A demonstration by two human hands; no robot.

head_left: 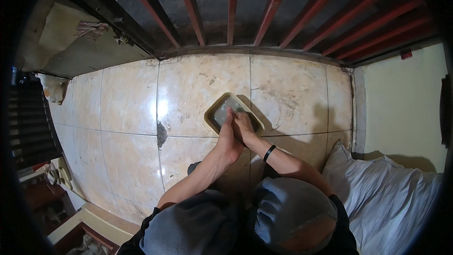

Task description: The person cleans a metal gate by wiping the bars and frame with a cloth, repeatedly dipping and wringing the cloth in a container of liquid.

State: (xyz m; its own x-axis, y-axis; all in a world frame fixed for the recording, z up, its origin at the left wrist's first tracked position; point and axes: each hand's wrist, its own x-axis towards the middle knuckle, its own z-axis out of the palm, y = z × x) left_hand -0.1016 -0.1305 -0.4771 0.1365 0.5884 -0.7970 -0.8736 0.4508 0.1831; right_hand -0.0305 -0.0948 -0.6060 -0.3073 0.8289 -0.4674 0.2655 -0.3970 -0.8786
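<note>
A small yellowish rectangular tub (211, 106) with rounded corners stands on the tiled floor in front of me. Cloudy grey liquid (218, 114) lies inside it. My left hand (228, 132) and my right hand (242, 125) are pressed together over the tub's near side, fingers pointing down into it. Both hands are closed against each other. Whatever may be between them is hidden, and some fingertips are lost from sight near the liquid. A black band (269, 153) circles my right wrist.
Dark red bars (232, 9) line the far side. A white sack (377, 198) slumps at the right beside a pale wall (401, 108). The tiled floor (127, 99) has dark smears and a chipped patch (162, 135). My grey-covered knees (191, 226) flank my forearms.
</note>
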